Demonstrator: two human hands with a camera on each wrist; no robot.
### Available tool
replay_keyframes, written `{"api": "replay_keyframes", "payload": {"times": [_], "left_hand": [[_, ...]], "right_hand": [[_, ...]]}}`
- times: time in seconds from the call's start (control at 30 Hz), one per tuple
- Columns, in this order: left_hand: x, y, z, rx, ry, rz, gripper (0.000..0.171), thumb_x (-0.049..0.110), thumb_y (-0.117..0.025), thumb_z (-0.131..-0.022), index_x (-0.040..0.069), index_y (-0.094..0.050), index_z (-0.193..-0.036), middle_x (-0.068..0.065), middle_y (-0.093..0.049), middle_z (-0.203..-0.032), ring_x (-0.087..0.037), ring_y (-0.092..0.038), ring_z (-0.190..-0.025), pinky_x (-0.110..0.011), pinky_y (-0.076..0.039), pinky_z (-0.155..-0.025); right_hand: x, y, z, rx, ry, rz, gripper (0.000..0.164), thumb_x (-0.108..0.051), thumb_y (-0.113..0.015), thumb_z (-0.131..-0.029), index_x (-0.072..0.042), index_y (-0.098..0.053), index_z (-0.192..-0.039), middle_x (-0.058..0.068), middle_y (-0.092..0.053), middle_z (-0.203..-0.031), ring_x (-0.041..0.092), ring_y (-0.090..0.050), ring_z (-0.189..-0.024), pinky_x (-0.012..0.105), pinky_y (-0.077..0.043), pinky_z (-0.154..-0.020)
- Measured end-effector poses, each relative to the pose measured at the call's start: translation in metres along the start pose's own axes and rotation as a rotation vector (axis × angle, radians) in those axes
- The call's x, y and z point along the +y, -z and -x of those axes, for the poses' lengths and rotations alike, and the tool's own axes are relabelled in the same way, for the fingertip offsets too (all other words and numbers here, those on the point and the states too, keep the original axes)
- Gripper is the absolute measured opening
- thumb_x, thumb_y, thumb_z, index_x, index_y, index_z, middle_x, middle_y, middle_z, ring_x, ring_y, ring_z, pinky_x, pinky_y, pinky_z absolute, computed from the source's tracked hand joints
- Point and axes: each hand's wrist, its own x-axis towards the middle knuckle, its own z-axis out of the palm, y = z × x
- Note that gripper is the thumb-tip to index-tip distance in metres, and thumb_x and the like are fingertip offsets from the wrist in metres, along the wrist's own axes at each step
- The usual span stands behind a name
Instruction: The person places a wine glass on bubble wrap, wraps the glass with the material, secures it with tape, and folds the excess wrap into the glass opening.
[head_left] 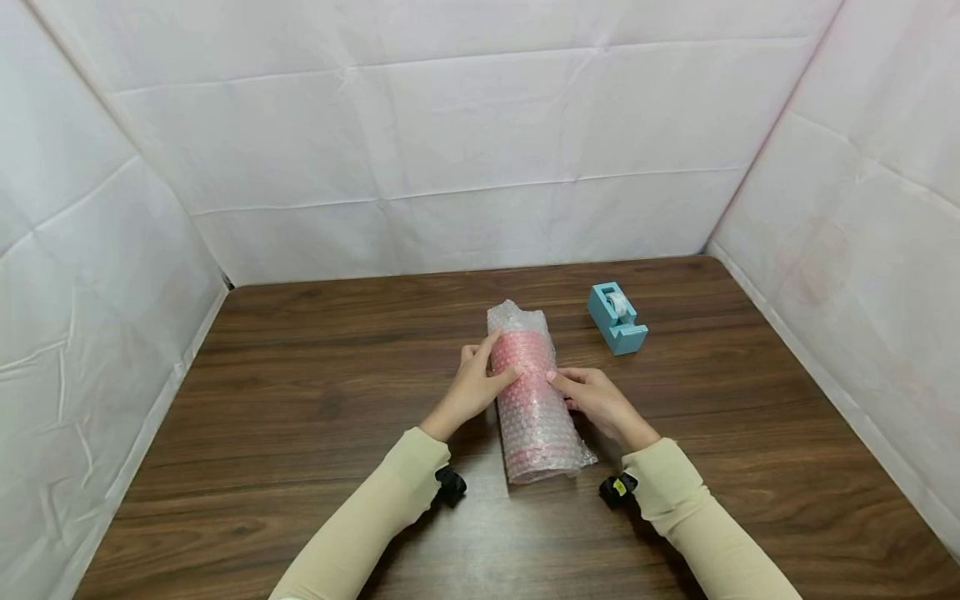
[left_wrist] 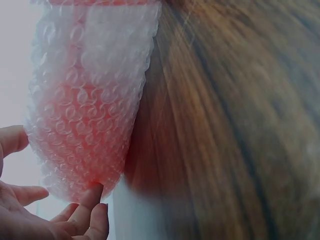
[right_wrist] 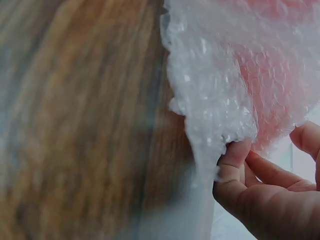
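A bundle in clear bubble wrap (head_left: pixel 536 417) lies lengthwise on the table, with something pink showing through the layers. My left hand (head_left: pixel 474 379) holds its left side, thumb on top and index finger farther up the edge. In the left wrist view, the fingers of the left hand (left_wrist: pixel 60 212) touch the wrapped bundle (left_wrist: pixel 82 110). From the right, my right hand (head_left: pixel 596 398) pinches the wrap, thumb uppermost. The right wrist view shows the right hand (right_wrist: pixel 265 187) at a loose flap of bubble wrap (right_wrist: pixel 210 85). What the wrap encloses cannot be made out.
A light blue tape dispenser (head_left: pixel 618 321) with a roll of clear tape stands beyond the right hand. The dark wooden table (head_left: pixel 322 375) meets white cloth walls (head_left: pixel 480 133) at the back and both sides. A black wrist camera sits on each sleeve cuff.
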Motion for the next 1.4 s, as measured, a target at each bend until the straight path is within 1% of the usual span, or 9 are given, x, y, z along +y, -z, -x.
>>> {"api": "replay_keyframes", "payload": {"times": [0.27, 0.47, 0.6, 0.73, 0.87, 1.03, 1.13, 1.27, 1.4], "left_hand": [[-0.004, 0.008, 0.000, -0.012, -0.026, -0.010, 0.070, 0.031, -0.058, -0.096, 0.015, -0.023, -0.154, -0.024, -0.033, -0.145, -0.039, -0.050, -0.119, -0.051, -0.045, -0.097], [-0.004, 0.015, 0.001, 0.002, -0.025, 0.039, 0.067, 0.030, -0.057, -0.097, 0.015, -0.025, -0.153, -0.017, -0.035, -0.152, -0.036, -0.056, -0.118, -0.046, -0.049, -0.094], [-0.002, 0.019, 0.004, 0.013, -0.027, 0.088, 0.066, 0.027, -0.057, -0.097, 0.013, -0.024, -0.153, -0.018, -0.035, -0.150, -0.035, -0.058, -0.116, -0.043, -0.051, -0.091], [-0.001, 0.021, 0.005, 0.030, -0.032, 0.129, 0.066, 0.024, -0.058, -0.097, 0.014, -0.024, -0.153, -0.022, -0.035, -0.142, -0.035, -0.058, -0.115, -0.038, -0.052, -0.088], [-0.001, 0.023, 0.006, 0.048, -0.037, 0.149, 0.065, 0.020, -0.057, -0.098, 0.014, -0.024, -0.153, -0.021, -0.040, -0.135, -0.035, -0.057, -0.118, -0.035, -0.051, -0.085], [-0.003, 0.026, 0.008, 0.100, -0.068, 0.171, 0.060, 0.012, -0.058, -0.096, 0.009, -0.032, -0.150, -0.021, -0.050, -0.135, -0.036, -0.058, -0.114, -0.039, -0.051, -0.085], [-0.005, 0.027, 0.008, 0.120, -0.090, 0.211, 0.057, 0.006, -0.058, -0.095, 0.006, -0.035, -0.147, -0.023, -0.052, -0.136, -0.038, -0.059, -0.112, -0.043, -0.051, -0.090], [-0.007, 0.028, 0.008, 0.131, -0.094, 0.255, 0.055, 0.000, -0.053, -0.096, 0.006, -0.034, -0.147, -0.023, -0.050, -0.138, -0.036, -0.054, -0.120, -0.046, -0.046, -0.099], [-0.009, 0.028, 0.008, 0.103, -0.057, 0.356, 0.052, -0.001, -0.038, -0.098, 0.006, -0.031, -0.149, -0.023, -0.047, -0.139, -0.028, -0.055, -0.115, -0.040, -0.047, -0.096]], "right_hand": [[-0.005, -0.004, -0.001, 0.034, 0.018, 0.026, 0.054, -0.030, -0.054, -0.098, 0.007, -0.046, -0.137, 0.024, -0.050, -0.138, 0.022, -0.059, -0.106, 0.035, -0.053, -0.088], [-0.011, -0.006, -0.003, 0.061, 0.042, -0.028, 0.042, -0.004, -0.039, -0.098, 0.005, -0.045, -0.138, 0.023, -0.051, -0.134, 0.012, -0.060, -0.094, 0.025, -0.053, -0.080], [-0.014, -0.005, -0.002, 0.101, 0.104, -0.007, 0.044, 0.005, -0.042, -0.093, 0.001, -0.048, -0.137, 0.022, -0.052, -0.135, 0.011, -0.060, -0.093, 0.023, -0.049, -0.078], [-0.018, -0.003, -0.001, 0.138, 0.157, -0.018, 0.048, 0.004, -0.047, -0.091, -0.004, -0.047, -0.138, 0.019, -0.053, -0.134, 0.015, -0.058, -0.099, 0.024, -0.048, -0.078], [-0.022, -0.002, -0.001, 0.120, 0.175, -0.064, 0.056, -0.002, -0.053, -0.091, -0.012, -0.040, -0.144, 0.014, -0.050, -0.135, 0.017, -0.055, -0.106, 0.027, -0.049, -0.078], [-0.024, -0.003, -0.001, 0.099, 0.240, -0.107, 0.063, -0.008, -0.062, -0.091, -0.015, -0.035, -0.148, 0.005, -0.054, -0.124, 0.013, -0.054, -0.108, 0.024, -0.051, -0.082], [-0.026, -0.006, 0.000, 0.093, 0.312, -0.116, 0.065, -0.007, -0.066, -0.090, -0.012, -0.037, -0.147, 0.000, -0.055, -0.115, 0.011, -0.054, -0.105, 0.020, -0.050, -0.084], [-0.030, -0.012, 0.001, 0.111, 0.396, -0.051, 0.062, -0.008, -0.069, -0.088, -0.012, -0.043, -0.144, 0.004, -0.050, -0.111, 0.014, -0.054, -0.102, 0.020, -0.050, -0.083], [-0.036, -0.018, 0.004, 0.146, 0.452, 0.078, 0.063, -0.015, -0.073, -0.085, -0.018, -0.047, -0.142, 0.015, -0.039, -0.120, 0.024, -0.046, -0.106, 0.034, -0.050, -0.086]]}}
